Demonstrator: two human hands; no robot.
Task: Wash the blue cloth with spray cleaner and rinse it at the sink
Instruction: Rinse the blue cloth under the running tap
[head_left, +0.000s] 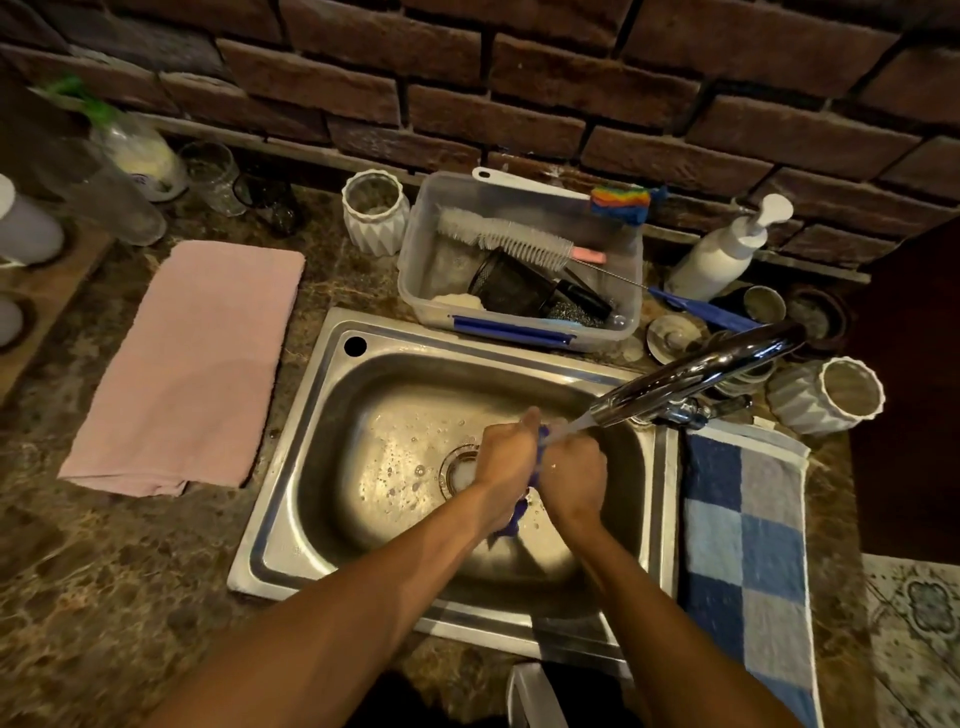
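Observation:
Over the steel sink (311, 415), my left hand (506, 460) and my right hand (574, 478) grip the blue cloth (511, 522) between them. Most of the cloth is hidden by my fingers; a wet blue end hangs below my left wrist. Water runs from the chrome faucet (696, 374) onto the cloth and my hands. A spray bottle with a green nozzle (130, 140) stands at the far left by the brick wall.
A folded pink towel (192, 364) lies left of the sink, a blue checked towel (748, 551) right of it. Behind the sink sits a clear tub (519, 270) with brushes, plus a white pump bottle (727, 249) and white ribbed cups (376, 213) (831, 397).

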